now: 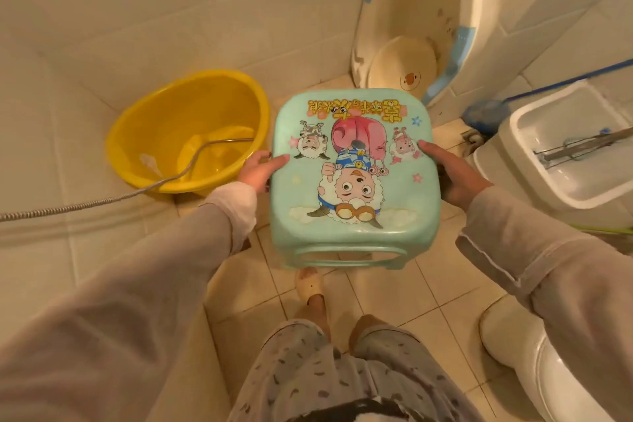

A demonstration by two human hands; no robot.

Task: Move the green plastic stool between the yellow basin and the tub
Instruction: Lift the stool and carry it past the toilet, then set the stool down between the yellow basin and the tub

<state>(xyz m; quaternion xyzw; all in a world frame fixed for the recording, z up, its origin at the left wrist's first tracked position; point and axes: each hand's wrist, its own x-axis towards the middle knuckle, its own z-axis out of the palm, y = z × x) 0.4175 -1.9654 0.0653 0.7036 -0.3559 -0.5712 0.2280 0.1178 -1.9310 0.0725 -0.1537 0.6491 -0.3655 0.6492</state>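
The green plastic stool [352, 178] with cartoon sheep printed on its seat is held above the tiled floor in the middle of the view. My left hand [258, 169] grips its left edge and my right hand [452, 171] grips its right edge. The yellow basin [137, 134] sits on the floor to the stool's left, with a metal shower hose lying in it. The cream baby tub [421, 10] leans upright against the far wall, just behind and to the right of the stool. The stool hides the floor between basin and tub.
A metal shower hose [85, 204] runs from the left into the basin. A blue mop [486, 113] lies at the right by a white square sink [568, 147]. A toilet rim [548, 363] is at lower right. My slippered feet [310, 284] stand below the stool.
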